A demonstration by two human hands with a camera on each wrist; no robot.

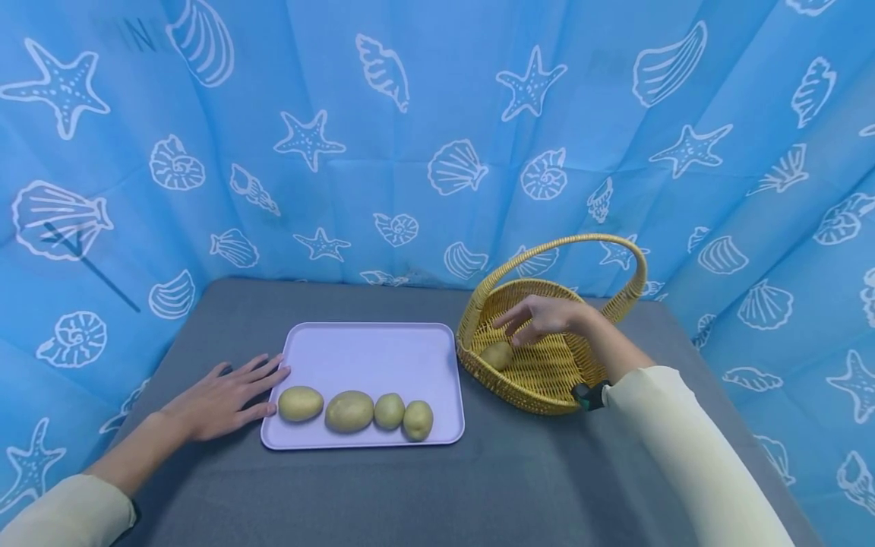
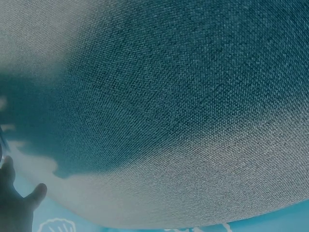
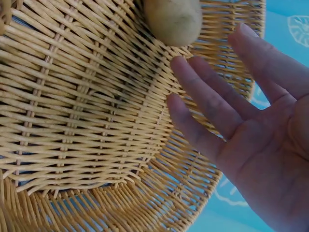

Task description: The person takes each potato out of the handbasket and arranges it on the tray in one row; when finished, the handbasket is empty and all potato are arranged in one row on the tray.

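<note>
Inside the yellow wicker basket (image 1: 547,372), one potato (image 1: 497,355) lies against the left side. My right hand (image 1: 543,315) is over the basket, its fingers spread and holding nothing; in the right wrist view the fingertips are a short way from the potato (image 3: 175,21). To the left, a lilac tray (image 1: 369,353) carries a row of several potatoes (image 1: 349,411) along its near side. My left hand (image 1: 229,395) lies with extended fingers at the tray's left edge, fingertips touching the rim. Only part of the left hand (image 2: 19,200) shows in the left wrist view.
A grey cloth (image 1: 383,494) covers the table. The basket's tall arched handle (image 1: 574,241) rises above the right forearm. A blue curtain (image 1: 424,137) with white shells and starfish hangs behind the table and along both sides.
</note>
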